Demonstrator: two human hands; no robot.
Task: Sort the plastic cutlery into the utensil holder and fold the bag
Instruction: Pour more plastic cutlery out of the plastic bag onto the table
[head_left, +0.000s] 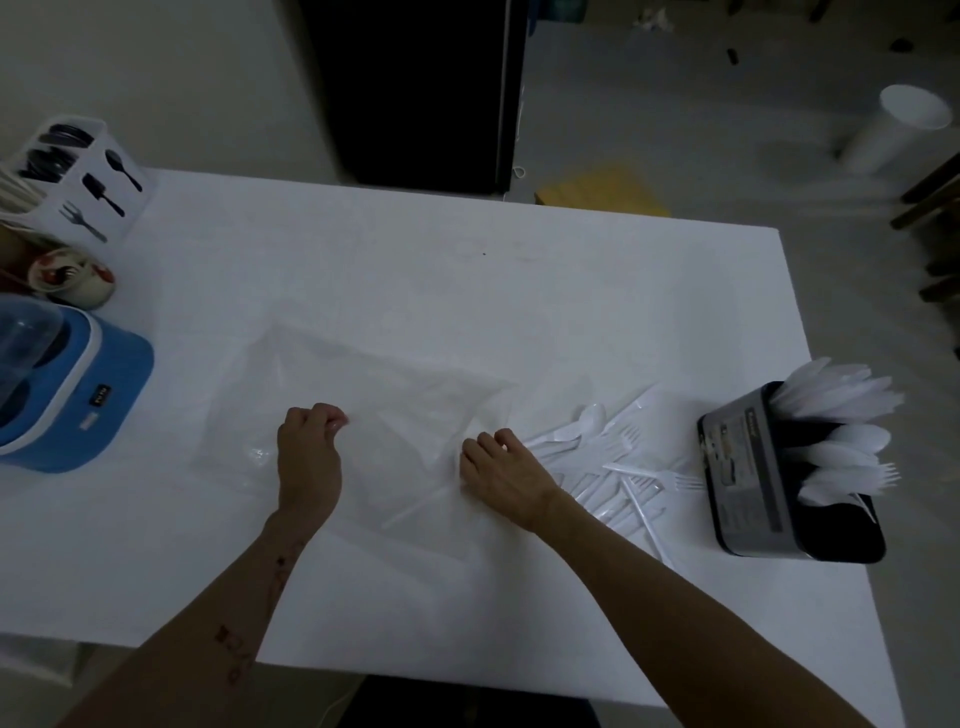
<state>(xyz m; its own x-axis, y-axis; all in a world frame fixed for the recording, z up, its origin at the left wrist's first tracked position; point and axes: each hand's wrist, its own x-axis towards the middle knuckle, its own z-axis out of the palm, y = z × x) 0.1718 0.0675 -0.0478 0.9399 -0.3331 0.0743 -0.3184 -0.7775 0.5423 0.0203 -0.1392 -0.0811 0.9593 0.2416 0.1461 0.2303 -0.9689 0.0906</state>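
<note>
The bag (363, 410), thin clear crinkled plastic, lies flat mid-surface (519, 286), white and rectangular. The left hand (309, 457) pinches its film with curled fingers; the right hand (501, 475) pinches its right edge. Loose white cutlery (618, 457) lies beside a dark utensil holder (753, 467) bristling with spoons.

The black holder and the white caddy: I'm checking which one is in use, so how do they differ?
The black holder stands at the table's right edge, the white caddy at the far left corner. The holder is packed with white cutlery; the caddy shows dark cutlery and printed utensil icons. Both stand upright on the table.
</note>
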